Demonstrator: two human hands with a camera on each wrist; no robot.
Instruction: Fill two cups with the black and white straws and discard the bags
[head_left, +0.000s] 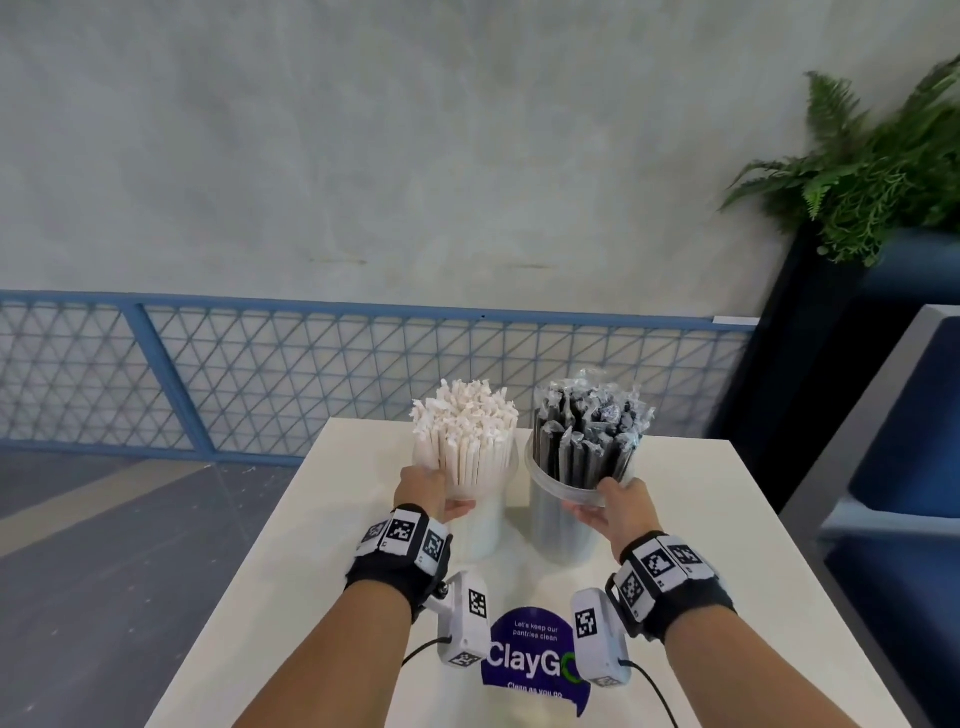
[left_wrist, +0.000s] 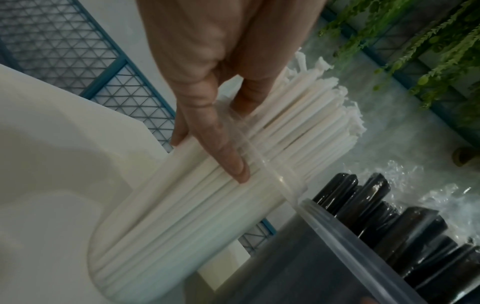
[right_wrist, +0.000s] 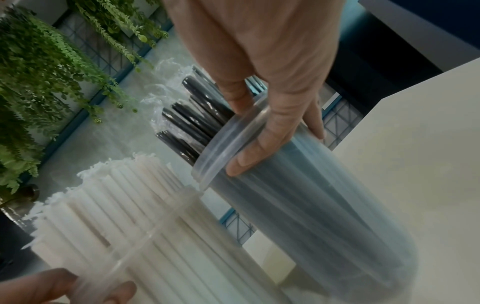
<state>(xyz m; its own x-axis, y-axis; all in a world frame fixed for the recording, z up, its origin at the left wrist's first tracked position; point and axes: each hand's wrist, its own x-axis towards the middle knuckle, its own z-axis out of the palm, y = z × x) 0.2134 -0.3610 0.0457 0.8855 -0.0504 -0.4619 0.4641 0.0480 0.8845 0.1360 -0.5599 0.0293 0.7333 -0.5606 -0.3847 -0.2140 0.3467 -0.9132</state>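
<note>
so, head view — progress: both clear cups stand filled at the far part of the white table (head_left: 727, 519), so the filling looks done; no bag shows, so i cannot tell if the discarding is done.
head view — count: two cups, one bundle of white straws (head_left: 467, 431), one bundle of black straws (head_left: 587, 441), side by side, near but apart.
head view — hands: left hand (head_left: 431, 493) holds the white straw cup (head_left: 483, 525); right hand (head_left: 615, 506) holds the black straw cup (head_left: 563, 525).
left wrist view — grip: fingers (left_wrist: 231, 156) lie curled along the cup wall under the rim; one hand, one cup held.
right wrist view — grip: fingers (right_wrist: 257, 148) curl round the rim; the black straws are wrapped in clear film.
</note>
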